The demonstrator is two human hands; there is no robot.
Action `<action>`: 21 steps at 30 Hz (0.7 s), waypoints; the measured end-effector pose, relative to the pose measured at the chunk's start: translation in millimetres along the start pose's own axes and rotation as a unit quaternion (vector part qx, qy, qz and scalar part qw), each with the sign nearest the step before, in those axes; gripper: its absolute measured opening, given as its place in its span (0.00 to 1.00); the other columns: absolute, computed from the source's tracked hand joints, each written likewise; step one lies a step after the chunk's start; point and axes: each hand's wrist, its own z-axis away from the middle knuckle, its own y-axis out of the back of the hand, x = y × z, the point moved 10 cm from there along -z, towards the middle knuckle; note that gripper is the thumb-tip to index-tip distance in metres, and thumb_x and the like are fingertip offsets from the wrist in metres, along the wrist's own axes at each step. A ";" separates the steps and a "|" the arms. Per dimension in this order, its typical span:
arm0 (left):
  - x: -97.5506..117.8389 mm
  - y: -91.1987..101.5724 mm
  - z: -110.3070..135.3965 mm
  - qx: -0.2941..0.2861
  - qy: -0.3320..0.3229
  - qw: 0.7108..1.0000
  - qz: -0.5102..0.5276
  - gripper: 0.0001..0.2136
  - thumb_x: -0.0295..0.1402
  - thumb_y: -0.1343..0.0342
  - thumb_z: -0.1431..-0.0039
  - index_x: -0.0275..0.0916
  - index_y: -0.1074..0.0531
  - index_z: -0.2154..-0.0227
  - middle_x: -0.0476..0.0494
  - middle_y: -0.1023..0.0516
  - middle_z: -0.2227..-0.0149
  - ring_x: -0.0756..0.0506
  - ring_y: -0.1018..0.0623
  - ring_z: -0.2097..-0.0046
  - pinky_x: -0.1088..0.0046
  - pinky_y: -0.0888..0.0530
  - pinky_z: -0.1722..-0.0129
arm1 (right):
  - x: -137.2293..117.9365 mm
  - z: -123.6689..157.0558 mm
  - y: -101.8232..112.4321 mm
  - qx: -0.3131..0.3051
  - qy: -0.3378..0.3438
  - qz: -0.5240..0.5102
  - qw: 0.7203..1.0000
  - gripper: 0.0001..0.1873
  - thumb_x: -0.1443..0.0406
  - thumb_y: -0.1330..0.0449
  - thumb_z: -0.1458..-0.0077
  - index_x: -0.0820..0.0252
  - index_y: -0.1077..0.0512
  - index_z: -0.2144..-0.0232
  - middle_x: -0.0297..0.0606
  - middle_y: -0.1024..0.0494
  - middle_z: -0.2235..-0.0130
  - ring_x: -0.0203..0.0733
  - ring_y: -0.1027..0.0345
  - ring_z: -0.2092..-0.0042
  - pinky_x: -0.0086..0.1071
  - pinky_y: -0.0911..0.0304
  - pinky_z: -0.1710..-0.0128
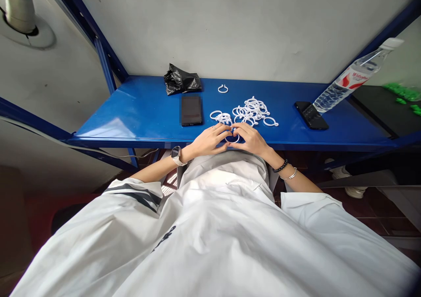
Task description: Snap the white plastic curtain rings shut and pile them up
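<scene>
My left hand (pixel 210 140), with a watch on its wrist, and my right hand (pixel 250 139) meet at the front edge of the blue shelf. Between them they pinch a white plastic curtain ring (pixel 233 141), its top partly hidden by the fingertips. Just beyond the fingers lies a small cluster of white rings (pixel 221 116). A larger heap of similar rings (pixel 251 108) spreads to the right, each with a small eyelet. One ring (pixel 270 121) lies at the heap's right side, and another (pixel 222 89) sits apart near the wall.
A black flat device (pixel 191 110) lies left of the rings, with a crumpled black plastic bag (pixel 180 80) behind it. On the right, a water bottle (pixel 355 77) stands beside a black phone (pixel 312 116). Blue metal posts (pixel 105 64) frame the shelf (pixel 141 108).
</scene>
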 end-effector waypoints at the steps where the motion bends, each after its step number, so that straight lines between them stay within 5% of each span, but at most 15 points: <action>1: -0.1 -0.8 -0.1 -0.005 0.001 1.000 0.000 0.11 0.35 0.52 0.33 0.35 0.30 0.54 0.34 0.24 0.51 0.40 0.27 0.55 0.62 0.25 0.57 | 0.4 0.1 0.0 0.000 -0.001 0.001 1.000 0.15 0.52 0.40 0.38 0.58 0.31 0.65 0.49 0.22 0.52 0.52 0.27 0.49 0.45 0.27 0.53; 21: -0.6 -5.9 1.9 -0.008 -0.004 0.999 -0.036 0.11 0.39 0.49 0.32 0.36 0.30 0.61 0.34 0.24 0.52 0.40 0.26 0.55 0.61 0.26 0.59 | 4.7 0.6 0.9 -0.006 -0.024 0.037 0.999 0.14 0.55 0.39 0.39 0.60 0.30 0.67 0.52 0.26 0.50 0.50 0.26 0.53 0.39 0.28 0.60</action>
